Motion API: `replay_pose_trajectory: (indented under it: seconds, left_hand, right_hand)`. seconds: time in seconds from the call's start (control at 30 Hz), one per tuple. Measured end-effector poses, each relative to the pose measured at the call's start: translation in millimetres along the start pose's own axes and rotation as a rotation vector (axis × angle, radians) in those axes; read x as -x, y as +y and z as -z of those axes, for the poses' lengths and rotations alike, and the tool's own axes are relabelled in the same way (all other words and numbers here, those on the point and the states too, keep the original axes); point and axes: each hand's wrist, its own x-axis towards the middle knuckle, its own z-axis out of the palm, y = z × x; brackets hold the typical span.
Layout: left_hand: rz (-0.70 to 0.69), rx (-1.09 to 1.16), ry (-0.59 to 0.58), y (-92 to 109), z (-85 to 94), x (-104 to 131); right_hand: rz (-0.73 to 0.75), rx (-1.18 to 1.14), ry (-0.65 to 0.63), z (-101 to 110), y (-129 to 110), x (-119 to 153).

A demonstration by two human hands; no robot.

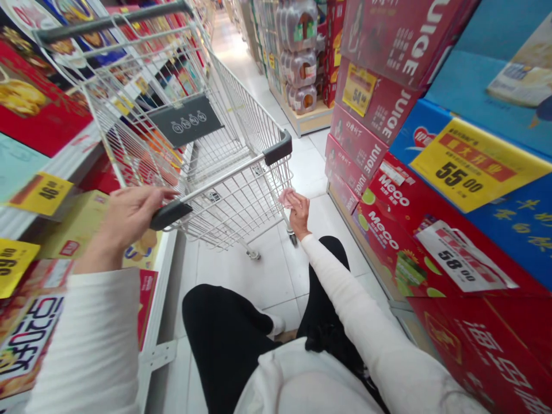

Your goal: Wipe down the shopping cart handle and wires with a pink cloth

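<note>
Cloth (286, 197) (pink, perhaps tissue) in right hand (300, 213), beside cart (187, 121)

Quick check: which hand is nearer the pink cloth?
Right. The right hand holds the pink cloth; the left hand is apart from it, across the near end of the shopping cart.

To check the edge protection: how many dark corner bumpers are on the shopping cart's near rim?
2: the left corner bumper, by the left hand, and the right corner bumper, above the right hand in the picture.
</note>
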Motion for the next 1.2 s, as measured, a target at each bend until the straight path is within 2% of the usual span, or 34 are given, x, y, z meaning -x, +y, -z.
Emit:
replay_pose_trajectory:
  seconds: [0.07,0.13,0.2,0.3,0.4,0.5,0.57,0.63,0.7,0.77,0.83,0.93,1.03,1.13,1.2]
  left_hand:
    - [-0.020,0.060,-0.056,-10.1,-8.7,-1.7]
    - [-0.039,0.076,-0.014,-13.9,-17.2,-0.2]
    - [-0.026,0.063,0.017,-13.1,-23.0,1.7]
    - [-0.052,0.050,0.036,-8.2,-26.9,2.5]
    - [-0.075,0.044,0.038,-2.5,-28.1,1.7]
    - [-0.063,0.034,0.024,3.2,-27.9,1.0]
    - [-0.040,0.023,0.009,6.8,-27.3,1.0]
    - [-0.013,0.015,0.003,10.4,-26.9,1.4]
    - [0.007,0.016,0.010,14.4,-27.5,2.4]
    - [0.008,0.022,0.025,19.0,-29.4,3.9]
    - [-0.002,0.022,0.037,24.1,-32.4,5.6]
    - [-0.025,0.000,0.050,31.7,-38.1,7.6]
    - [-0.024,-0.014,0.091,39.2,-43.6,8.9]
    - [-0.007,0.003,0.121,47.7,-48.0,10.6]
    - [-0.001,0.023,0.141,54.3,-50.5,12.5]
  right_hand:
    - [-0.118,-0.024,0.075,-7.7,4.7,-17.4]
    - [-0.243,-0.081,0.122,-18.8,3.5,-29.3]
    - [-0.359,-0.105,0.160,-33.0,-7.4,-27.6]
    - [-0.470,-0.047,0.213,-55.6,-39.9,0.9]
    - [-0.476,-0.050,0.177,-66.9,-72.6,36.1]
    - [-0.455,-0.065,0.122,-58.8,-79.1,45.2]
    - [-0.441,-0.054,0.119,-47.2,-66.0,31.3]
    - [-0.423,-0.023,0.169,-38.1,-47.1,8.6]
    - [-0.401,-0.003,0.243,-36.7,-33.6,-11.1]
    - [-0.394,0.002,0.282,-43.9,-34.0,-16.6]
    - [-0.404,-0.004,0.283,-55.9,-50.0,-3.2]
    - [-0.421,-0.011,0.253,-70.2,-90.5,39.9]
    - [-0.394,-0.019,0.127,-67.5,-119.9,74.7]
    - [-0.350,-0.043,0.043,-49.5,-115.6,71.2]
    - [-0.361,-0.043,0.090,-38.1,-100.2,51.1]
